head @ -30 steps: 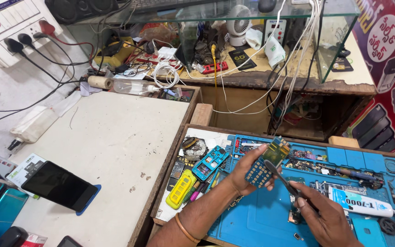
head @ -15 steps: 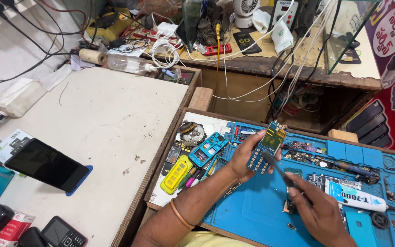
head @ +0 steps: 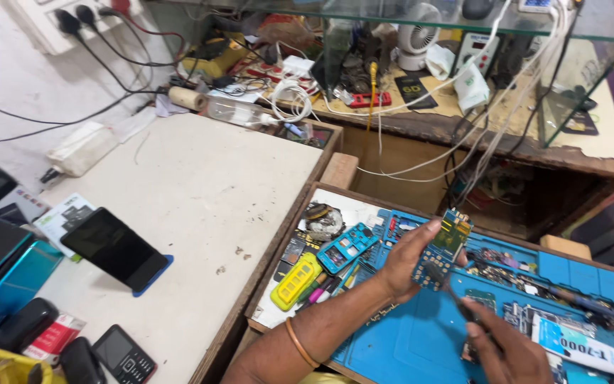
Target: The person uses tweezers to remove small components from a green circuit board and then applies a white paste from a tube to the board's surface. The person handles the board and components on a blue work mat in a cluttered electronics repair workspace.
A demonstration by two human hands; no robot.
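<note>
the left hand [head: 406, 263] has its grip clamped on a small phone circuit board [head: 443, 249], holding it up over the blue work mat [head: 406, 341] on the surface. the right hand [head: 506, 352] has its grip tight on a thin dark tool [head: 449, 291], and the tip touches the low part of the board. it looks like the poking and fixing step. the tool needs a slow, gentle push while the board is kept steady.

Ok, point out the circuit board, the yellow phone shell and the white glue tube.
circuit board [head: 443, 247], head view, middle of its face.
yellow phone shell [head: 296, 281], head view, centre of its body.
white glue tube [head: 585, 348], head view, middle of its barrel.
</note>
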